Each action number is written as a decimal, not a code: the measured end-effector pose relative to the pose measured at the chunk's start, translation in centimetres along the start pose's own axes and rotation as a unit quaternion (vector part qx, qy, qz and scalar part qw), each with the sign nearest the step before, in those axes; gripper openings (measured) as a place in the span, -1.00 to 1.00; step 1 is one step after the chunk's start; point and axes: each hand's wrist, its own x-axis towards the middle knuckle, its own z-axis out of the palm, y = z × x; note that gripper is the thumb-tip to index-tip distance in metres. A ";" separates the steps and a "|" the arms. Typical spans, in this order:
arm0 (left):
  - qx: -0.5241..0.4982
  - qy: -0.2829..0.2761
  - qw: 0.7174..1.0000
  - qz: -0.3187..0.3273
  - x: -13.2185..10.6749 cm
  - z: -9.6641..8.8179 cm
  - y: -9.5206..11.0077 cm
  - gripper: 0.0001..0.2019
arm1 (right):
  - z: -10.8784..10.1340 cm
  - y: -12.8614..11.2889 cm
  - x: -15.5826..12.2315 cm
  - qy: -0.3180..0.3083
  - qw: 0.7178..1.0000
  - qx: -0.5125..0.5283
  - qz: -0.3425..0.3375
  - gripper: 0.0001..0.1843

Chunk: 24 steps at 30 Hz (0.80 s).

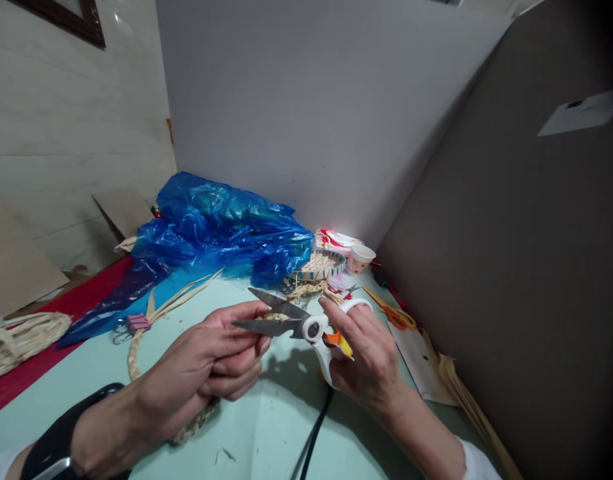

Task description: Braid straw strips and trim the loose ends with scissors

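My right hand (367, 353) grips white-handled scissors (301, 327), fingers through the loop handle, blades parted and pointing left. My left hand (214, 363) is curled closed just below the blade tips, its fingers pinching a braided straw band (132, 353) that loops left across the pale green table (266, 433) and runs out under my wrist. A dark watch sits on my left wrist. What lies between the blades is hidden by my fingers.
A crumpled blue plastic bag (221, 227) lies behind. A small woven basket (319, 265), a paper cup (360, 257) and orange-handled scissors (396, 315) sit at the back right. A pink binder clip (137, 323) holds straw strips. A black cable (314, 433) runs toward me.
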 end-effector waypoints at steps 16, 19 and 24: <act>0.003 -0.017 1.000 -0.011 0.6 -0.1 0.3 -0.79 | 0.1 -0.8 0.4 -0.041 0.974 0.171 0.143 -0.60; 0.020 -0.022 0.999 -0.019 0.4 0.4 0.3 -0.77 | -0.2 -1.4 1.6 -0.049 0.885 0.315 0.338 -0.81; 0.115 0.027 0.993 -0.023 0.3 1.0 0.3 -0.78 | -0.6 -2.4 3.5 -0.008 0.724 0.496 0.479 -0.56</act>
